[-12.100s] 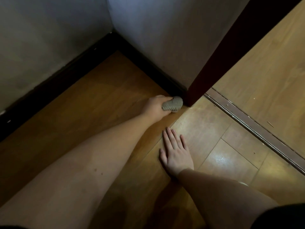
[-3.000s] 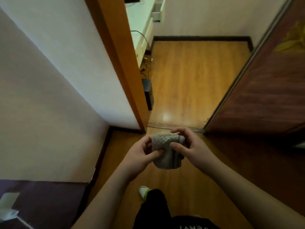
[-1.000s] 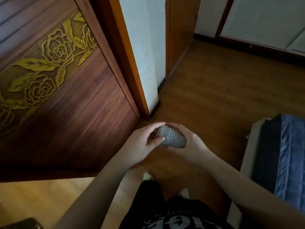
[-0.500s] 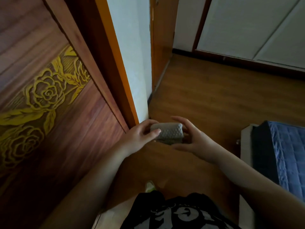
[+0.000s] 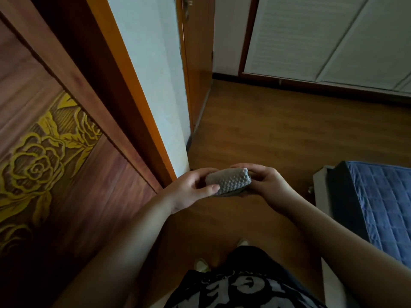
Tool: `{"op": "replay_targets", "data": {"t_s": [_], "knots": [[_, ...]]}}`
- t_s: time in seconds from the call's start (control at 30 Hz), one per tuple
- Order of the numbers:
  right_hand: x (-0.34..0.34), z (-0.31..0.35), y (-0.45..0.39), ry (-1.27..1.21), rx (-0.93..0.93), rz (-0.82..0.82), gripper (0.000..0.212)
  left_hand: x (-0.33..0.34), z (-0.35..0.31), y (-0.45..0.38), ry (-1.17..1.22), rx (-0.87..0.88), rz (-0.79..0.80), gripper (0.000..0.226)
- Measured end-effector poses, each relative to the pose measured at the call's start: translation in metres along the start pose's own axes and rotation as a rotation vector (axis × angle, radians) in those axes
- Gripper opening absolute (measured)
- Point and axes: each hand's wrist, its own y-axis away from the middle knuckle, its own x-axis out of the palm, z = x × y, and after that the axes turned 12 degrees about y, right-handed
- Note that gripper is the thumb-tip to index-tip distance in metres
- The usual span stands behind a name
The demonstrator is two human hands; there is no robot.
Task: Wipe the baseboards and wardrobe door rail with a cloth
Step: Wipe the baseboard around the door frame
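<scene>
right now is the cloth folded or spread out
Folded: the cloth is a compact, thick bundle, held between the left hand and right hand above the floor.

wooden floor [image 5: 278,134] under bed [image 5: 378,210]

Grey bumpy-textured cloth [image 5: 229,182] is showing against an orange-brown wood floor [image 5: 289,134]. Left of the cloth, a reddish-brown door [image 5: 66,174] is sporting carved yellow roses. Right of it, blue quilted bedding [image 5: 382,201].
</scene>
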Motion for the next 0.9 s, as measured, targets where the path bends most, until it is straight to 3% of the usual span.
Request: {"op": "replay_targets", "data": {"t_s": [0.17,0.27,0.33,0.47,0.6,0.7,0.9], "knots": [[-0.019,-0.006,-0.03,-0.197,0.031,0.031,0.033,-0.002,-0.017,-0.026,-0.043,0.038,-0.028,0.042],[-0.031,-0.016,-0.049,-0.329,0.033,0.03,0.043,-0.006,-0.025,-0.05,-0.051,0.063,-0.048,0.042],[-0.043,-0.02,-0.063,-0.295,0.035,0.01,0.051,-0.005,-0.03,-0.07,-0.081,0.076,-0.077,0.044],[-0.077,-0.026,-0.09,-0.109,0.032,-0.041,0.043,0.005,-0.042,-0.118,-0.129,0.073,-0.123,0.04],[-0.134,-0.032,-0.121,-0.218,0.147,0.056,0.036,0.014,-0.05,-0.175,-0.297,0.09,-0.126,0.044],[-0.167,-0.035,-0.141,-0.431,0.238,0.172,0.045,0.018,-0.05,-0.211,-0.391,0.122,-0.148,0.048],[-0.177,-0.041,-0.173,0.04,0.071,0.176,0.073,0.009,-0.042,-0.233,-0.262,0.036,-0.226,0.043]]}}
